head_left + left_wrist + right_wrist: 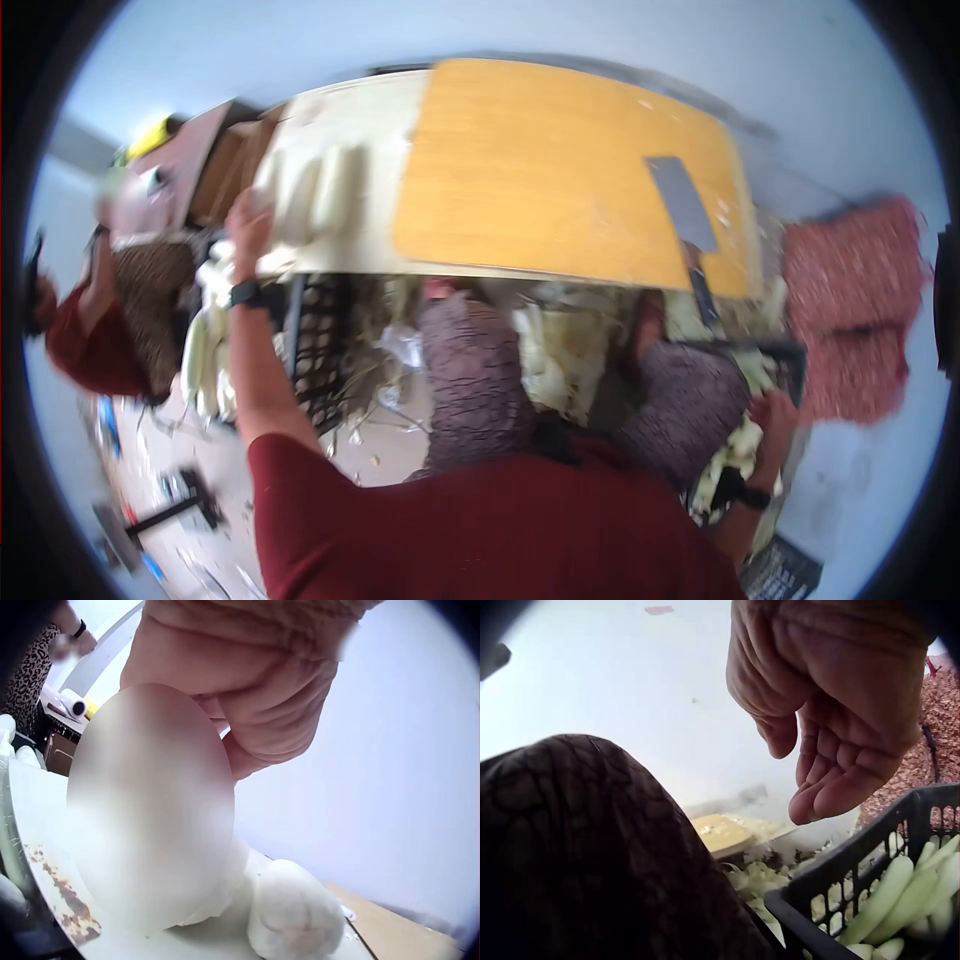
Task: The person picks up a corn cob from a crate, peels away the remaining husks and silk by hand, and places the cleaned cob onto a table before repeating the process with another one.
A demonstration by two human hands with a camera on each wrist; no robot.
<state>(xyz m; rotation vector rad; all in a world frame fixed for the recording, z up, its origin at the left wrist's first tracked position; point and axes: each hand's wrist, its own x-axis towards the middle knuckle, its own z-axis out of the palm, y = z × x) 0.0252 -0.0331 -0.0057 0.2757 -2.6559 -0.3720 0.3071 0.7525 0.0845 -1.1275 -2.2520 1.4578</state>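
Note:
At the pale board's left end, my left hand (250,228) is at the leftmost of several long whitish vegetables (338,190). In the left wrist view the hand (247,682) curls its fingers over a large pale vegetable (217,896), mostly blurred; another (296,911) lies beside it. My right hand (775,425) hangs low at the right, by a black crate. The right wrist view has this hand (832,705) loosely curled and holding nothing, above and left of the light green pieces (900,900) in the crate (817,937).
A cleaver (685,205) lies on the yellow board (540,170), its handle over the front edge. Red mesh sacks (850,270) stand at the right. Another black crate (320,350) and whitish vegetables (205,360) are below the left end. Another person (100,330) is at the far left.

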